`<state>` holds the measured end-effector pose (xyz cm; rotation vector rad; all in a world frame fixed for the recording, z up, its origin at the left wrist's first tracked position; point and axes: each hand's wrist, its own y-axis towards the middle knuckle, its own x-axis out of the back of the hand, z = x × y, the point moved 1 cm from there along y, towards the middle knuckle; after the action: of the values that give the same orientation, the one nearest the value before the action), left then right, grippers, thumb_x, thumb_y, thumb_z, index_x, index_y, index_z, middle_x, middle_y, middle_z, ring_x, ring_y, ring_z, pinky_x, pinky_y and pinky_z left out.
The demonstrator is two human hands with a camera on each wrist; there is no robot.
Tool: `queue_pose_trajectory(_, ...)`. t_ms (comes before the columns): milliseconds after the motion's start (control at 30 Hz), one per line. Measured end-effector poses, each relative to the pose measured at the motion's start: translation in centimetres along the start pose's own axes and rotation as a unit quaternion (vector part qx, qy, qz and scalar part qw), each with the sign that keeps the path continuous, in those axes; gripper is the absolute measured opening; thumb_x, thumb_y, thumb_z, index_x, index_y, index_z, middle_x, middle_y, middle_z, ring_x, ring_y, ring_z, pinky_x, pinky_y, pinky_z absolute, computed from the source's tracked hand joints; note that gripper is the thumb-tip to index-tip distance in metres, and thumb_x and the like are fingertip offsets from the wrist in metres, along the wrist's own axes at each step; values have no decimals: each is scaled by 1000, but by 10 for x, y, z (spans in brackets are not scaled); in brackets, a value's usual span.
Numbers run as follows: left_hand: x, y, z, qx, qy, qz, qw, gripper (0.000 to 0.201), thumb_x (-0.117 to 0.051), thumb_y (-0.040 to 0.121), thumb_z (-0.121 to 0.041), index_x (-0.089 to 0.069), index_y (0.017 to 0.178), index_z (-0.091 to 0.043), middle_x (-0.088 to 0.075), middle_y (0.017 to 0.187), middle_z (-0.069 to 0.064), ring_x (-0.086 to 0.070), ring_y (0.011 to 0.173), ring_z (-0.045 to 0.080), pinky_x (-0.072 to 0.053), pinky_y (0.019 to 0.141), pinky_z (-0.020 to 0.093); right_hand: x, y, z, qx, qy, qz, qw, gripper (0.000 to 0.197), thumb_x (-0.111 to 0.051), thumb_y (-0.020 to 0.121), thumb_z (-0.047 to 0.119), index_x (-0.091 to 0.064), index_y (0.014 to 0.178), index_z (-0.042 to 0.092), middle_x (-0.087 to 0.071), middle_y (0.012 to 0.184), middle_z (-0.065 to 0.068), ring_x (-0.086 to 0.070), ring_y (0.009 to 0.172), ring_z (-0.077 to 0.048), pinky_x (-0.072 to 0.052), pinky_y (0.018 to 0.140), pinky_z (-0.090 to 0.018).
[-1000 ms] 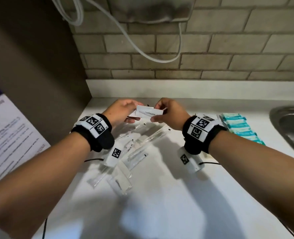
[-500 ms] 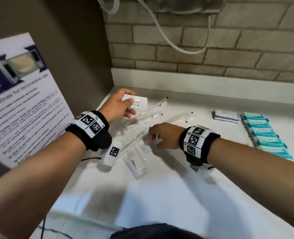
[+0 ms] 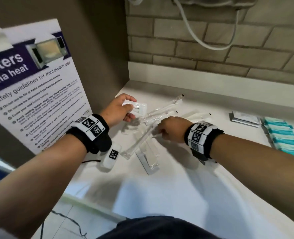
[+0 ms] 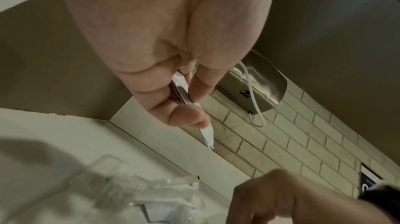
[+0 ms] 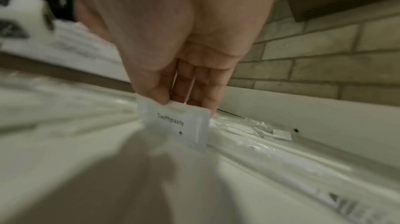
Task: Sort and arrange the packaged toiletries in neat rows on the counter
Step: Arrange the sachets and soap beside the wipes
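1. Holding a white sachet (image 3: 137, 107) above the worktop (image 3: 177, 183), the left hand (image 3: 116, 109) has its grip closed on it, thumb on top; "...thpaste" reads on it.
2. The right hand (image 3: 170, 129) pinches a second sachet (image 5: 173, 125), printed "Toothpaste", low over the clear wrappers (image 3: 148, 133).
3. Each clear wrapper holds a long white item; they lie crossed in a pile.
4. Teal packets (image 3: 284, 137) stand in a row at the right, beside flat grey packets (image 3: 245, 119).
5. The poster (image 3: 35, 87) reads "Safety guidelines for microwave use".
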<state>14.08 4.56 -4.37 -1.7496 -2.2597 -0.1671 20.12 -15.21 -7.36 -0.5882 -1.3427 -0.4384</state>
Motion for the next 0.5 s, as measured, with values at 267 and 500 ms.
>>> queue_pose_trajectory(267,-8,5,8,28,6,23,999,31,-37,92,1,-57,110,-15,-62,99,19,-64,61,14,-52,52,22,27,11,-26,-112,191,-15,975,19,-58,90,12,-73,102,15,-67,95,0,-56,88,-11,-42,80,-20)
queue_pose_trajectory(500,-19,-2,16,62,-24,42,997,24,-39,94,-7,-58,106,-13,-52,90,12,-61,57,17,-50,47,24,35,13,-19,-90,321,-26,942,29,-56,90,3,-62,70,23,-62,68,8,-55,62,-4,-48,67,-20)
